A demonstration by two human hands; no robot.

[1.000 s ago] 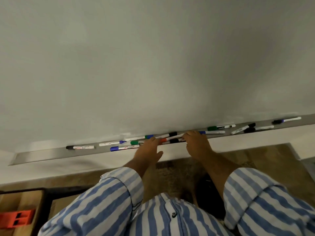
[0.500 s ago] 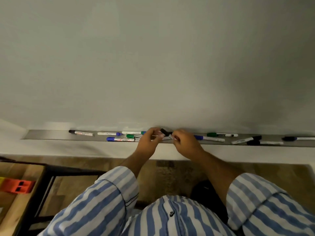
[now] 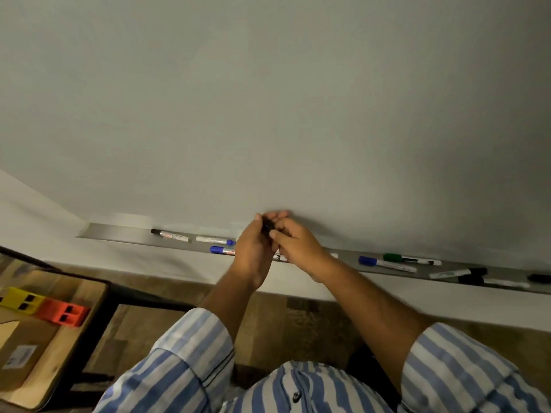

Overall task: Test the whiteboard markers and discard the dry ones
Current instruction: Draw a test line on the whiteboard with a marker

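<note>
Blue-and-white striped sleeves, orange block, yellow block, grey tray.

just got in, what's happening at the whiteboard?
A person in a striped shirt stands at the whiteboard holding a black-capped marker between both hands, just above the tray. The left hand and right hand both grip it, apparently at the cap end; whether the cap is off cannot be told. The other markers lie along the tray, among them a blue one and a green one. No marks show on the board.
</note>
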